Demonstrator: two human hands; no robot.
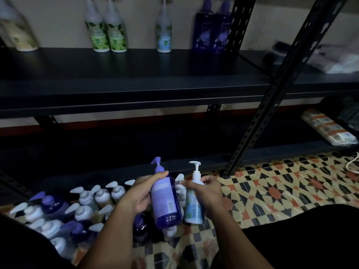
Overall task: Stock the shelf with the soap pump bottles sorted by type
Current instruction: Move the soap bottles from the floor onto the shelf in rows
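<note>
Soap pump bottles: purple bottle (166, 199) was gripped in left hand (142, 193), thumb on its neck; white bottle w/ blue label (194, 202) was held in right hand (208, 193), fingers curled round it. Both were upright, side by side, above the floor stock (64, 212) of white & purple pumps on patterned tiles (281, 191). On the black shelf (136, 74) stood 2 green-label bottles (106, 33), 1 blue-label (164, 33), 2 dark purple (211, 30), grouped apart along the back wall.
</note>
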